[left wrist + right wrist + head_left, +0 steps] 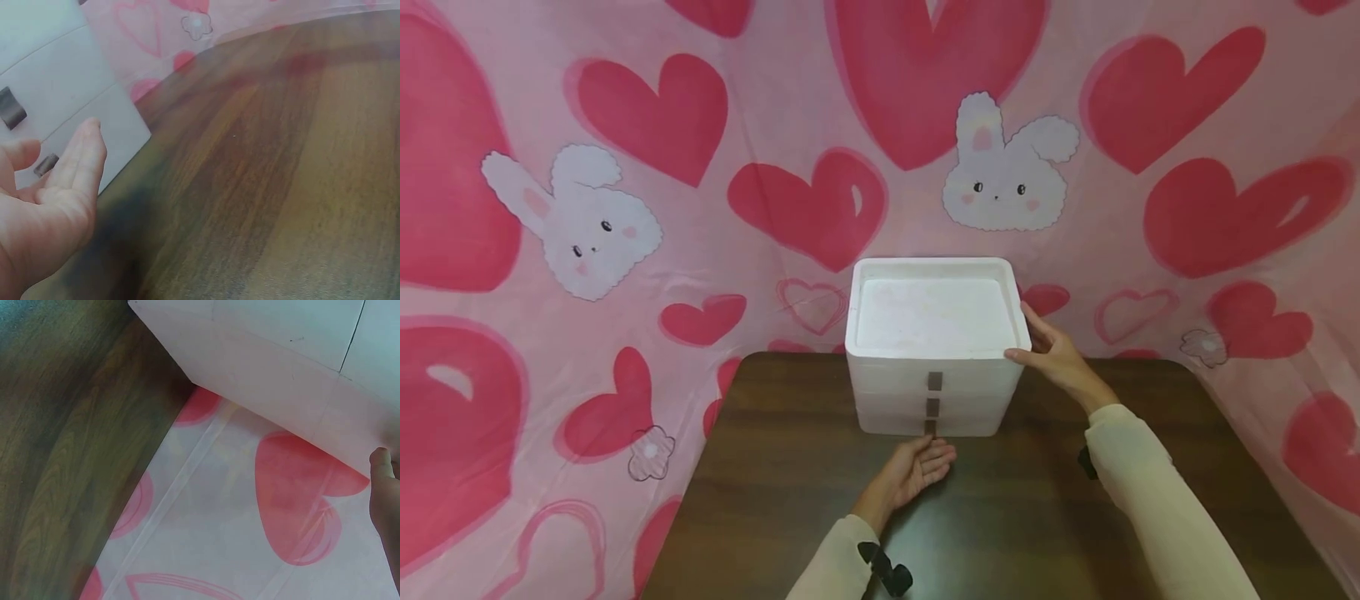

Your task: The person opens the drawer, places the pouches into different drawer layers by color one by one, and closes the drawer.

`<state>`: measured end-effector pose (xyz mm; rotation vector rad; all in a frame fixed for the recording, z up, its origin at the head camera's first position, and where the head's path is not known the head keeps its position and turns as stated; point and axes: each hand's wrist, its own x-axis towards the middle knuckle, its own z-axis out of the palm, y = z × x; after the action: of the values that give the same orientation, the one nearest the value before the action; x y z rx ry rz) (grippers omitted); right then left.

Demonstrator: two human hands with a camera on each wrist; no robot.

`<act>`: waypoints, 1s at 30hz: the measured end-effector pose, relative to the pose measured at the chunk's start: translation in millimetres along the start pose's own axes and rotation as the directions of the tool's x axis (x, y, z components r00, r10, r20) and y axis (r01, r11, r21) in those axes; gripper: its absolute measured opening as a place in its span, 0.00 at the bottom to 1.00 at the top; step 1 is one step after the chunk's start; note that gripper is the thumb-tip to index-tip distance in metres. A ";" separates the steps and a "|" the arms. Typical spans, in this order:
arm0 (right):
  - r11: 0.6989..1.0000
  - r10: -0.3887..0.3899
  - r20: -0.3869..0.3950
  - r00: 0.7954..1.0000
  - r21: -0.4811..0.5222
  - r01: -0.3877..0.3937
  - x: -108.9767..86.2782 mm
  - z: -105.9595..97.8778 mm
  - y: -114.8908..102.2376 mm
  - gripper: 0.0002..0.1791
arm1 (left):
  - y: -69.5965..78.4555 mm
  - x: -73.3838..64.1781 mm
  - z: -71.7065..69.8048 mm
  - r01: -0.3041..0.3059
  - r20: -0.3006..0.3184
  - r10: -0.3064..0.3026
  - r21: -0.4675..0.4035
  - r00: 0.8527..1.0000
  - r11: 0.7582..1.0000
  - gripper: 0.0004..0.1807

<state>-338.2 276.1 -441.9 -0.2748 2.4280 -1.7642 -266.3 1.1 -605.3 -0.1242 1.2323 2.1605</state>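
A white desktop drawer box (887, 387) with a recessed top stands at the table's far edge. Three small brown pull tabs run down its front, one on each tier. My left hand (917, 471) is low in front, palm turned up and fingers extended. In the left wrist view, the bottom pull tab (47, 165) shows between the thumb and fingers of that hand (59, 206). My right hand (1054, 357) holds the box's upper right side, thumb at the front corner and fingers along the side wall. Only part of that hand (386, 494) enters the right wrist view.
The box rests on a dark brown wooden table (775, 483). Close behind it hangs a pink cloth (760, 108) printed with hearts and rabbits, which also runs down past the table's side edges. Black straps (887, 571) circle both sleeved wrists.
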 end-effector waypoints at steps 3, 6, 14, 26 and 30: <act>1.000 0.001 0.006 1.000 0.013 -0.001 0.0 0.2 0.8 0.54 | -2.4 -3.6 -0.7 0.004 0.009 -0.004 0.007 1.000 1.000 0.32; 1.000 0.000 0.008 1.000 0.022 0.000 0.3 -0.7 0.7 0.54 | -2.6 -6.3 0.2 0.004 0.009 -0.004 0.010 1.000 1.000 0.32; 1.000 0.000 0.009 1.000 0.018 0.000 -0.3 0.4 0.0 0.53 | -1.2 -16.0 7.6 0.017 -0.008 -0.017 -0.004 1.000 1.000 0.30; 0.999 -0.028 -0.023 0.999 -0.023 0.027 -1.5 1.4 -1.2 0.51 | 3.3 -48.5 19.1 -0.024 -0.017 0.025 0.057 1.000 0.998 0.29; 0.996 -0.062 -0.042 0.997 -0.060 0.059 -9.4 3.6 2.9 0.50 | 5.6 -59.1 17.2 -0.068 -0.032 0.071 0.091 0.997 0.994 0.30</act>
<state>-328.5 275.7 -445.8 -0.3228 2.5308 -1.7429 -218.9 -15.7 -569.2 -0.0828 1.3703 2.1657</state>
